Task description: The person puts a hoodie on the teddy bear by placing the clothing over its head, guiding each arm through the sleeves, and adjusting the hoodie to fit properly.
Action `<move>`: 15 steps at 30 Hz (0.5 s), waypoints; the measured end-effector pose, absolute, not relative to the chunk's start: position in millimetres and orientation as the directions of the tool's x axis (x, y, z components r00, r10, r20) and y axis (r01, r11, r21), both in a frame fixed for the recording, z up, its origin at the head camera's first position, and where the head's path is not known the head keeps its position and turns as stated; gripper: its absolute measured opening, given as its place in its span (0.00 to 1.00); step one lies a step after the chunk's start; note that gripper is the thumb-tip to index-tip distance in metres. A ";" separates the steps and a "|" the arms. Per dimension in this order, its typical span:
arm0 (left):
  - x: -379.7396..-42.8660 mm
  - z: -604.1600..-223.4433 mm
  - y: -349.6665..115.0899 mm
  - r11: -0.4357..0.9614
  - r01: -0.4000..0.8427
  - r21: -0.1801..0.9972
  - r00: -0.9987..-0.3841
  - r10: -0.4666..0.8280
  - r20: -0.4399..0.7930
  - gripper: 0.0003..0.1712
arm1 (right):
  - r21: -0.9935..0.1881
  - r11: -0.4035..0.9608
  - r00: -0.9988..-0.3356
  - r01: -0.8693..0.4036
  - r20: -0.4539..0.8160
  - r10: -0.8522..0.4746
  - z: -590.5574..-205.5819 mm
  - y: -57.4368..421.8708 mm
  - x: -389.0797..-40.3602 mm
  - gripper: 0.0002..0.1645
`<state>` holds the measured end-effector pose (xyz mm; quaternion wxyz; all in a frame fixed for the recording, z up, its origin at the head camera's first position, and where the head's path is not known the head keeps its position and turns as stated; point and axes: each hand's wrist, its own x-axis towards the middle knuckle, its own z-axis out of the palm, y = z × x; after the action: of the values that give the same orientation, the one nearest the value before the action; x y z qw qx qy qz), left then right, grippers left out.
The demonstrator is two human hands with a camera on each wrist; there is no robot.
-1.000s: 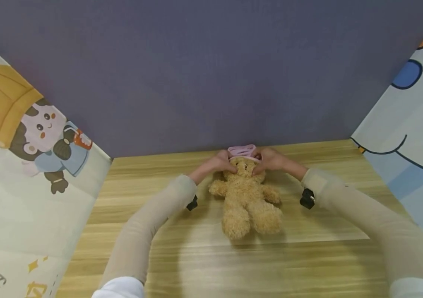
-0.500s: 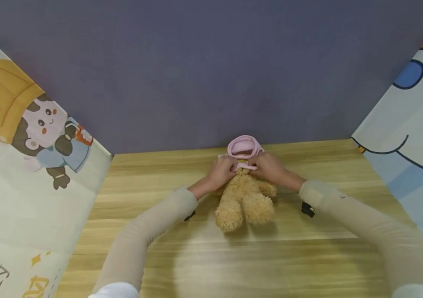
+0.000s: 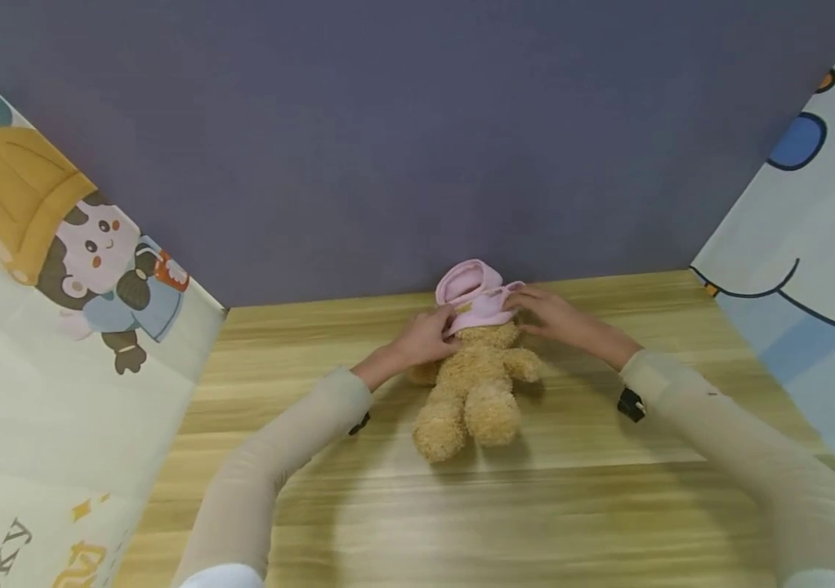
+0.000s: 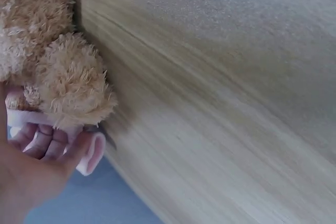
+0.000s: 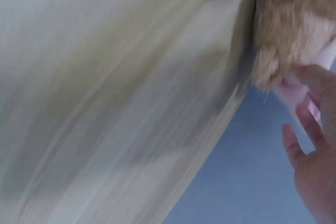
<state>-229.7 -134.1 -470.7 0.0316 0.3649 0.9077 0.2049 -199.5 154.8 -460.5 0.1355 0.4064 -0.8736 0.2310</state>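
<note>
A fluffy tan teddy bear [image 3: 476,380] lies on its back, feet toward me. Pink doll clothing [image 3: 489,305] with a yellow patch and a round opening covers its face. My left hand [image 3: 421,339] pinches the cloth at the left side of the bear's head; the left wrist view shows fingers curled behind the pink fabric [image 4: 94,153]. At the other side, my right hand [image 3: 560,318] pinches the garment's edge between thumb and forefinger. Its remaining fingers stand apart from the cloth in the right wrist view, where the pink material [image 5: 294,93] is blurred.
The wood-grain table [image 3: 535,523] meets a dark grey-blue panel [image 3: 417,147] just beyond the bear's head. Cartoon-printed panels stand at left [image 3: 20,392] and right [image 3: 814,245]. A black wrist device [image 3: 631,404] sits under my right sleeve.
The pink garment has come down from the top of the bear's head over its face. My right hand has shifted slightly outward, and the bear has slid a little left.
</note>
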 end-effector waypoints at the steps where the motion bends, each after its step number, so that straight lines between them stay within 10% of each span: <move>1: -230.4 -470.1 -133.0 0.648 0.647 0.403 -0.731 0.678 0.083 0.18 | -0.286 0.568 -0.634 -0.772 0.424 -0.647 -460.6 159.1 -202.1 0.28; 8: -229.0 -465.6 -120.7 0.687 0.608 0.398 -0.763 0.645 0.053 0.21 | -0.374 0.600 -0.702 -0.708 0.274 -0.658 -468.4 161.2 -218.2 0.34; 15: -222.3 -467.1 -118.5 0.724 0.655 0.218 -0.752 0.652 0.093 0.19 | -0.311 0.686 -0.752 -0.658 0.326 -0.573 -487.4 148.3 -210.7 0.16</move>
<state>-222.3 -118.5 -467.1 -0.0049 0.3520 0.9283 0.1193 -210.7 148.3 -487.4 0.1015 0.3373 -0.9125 0.2080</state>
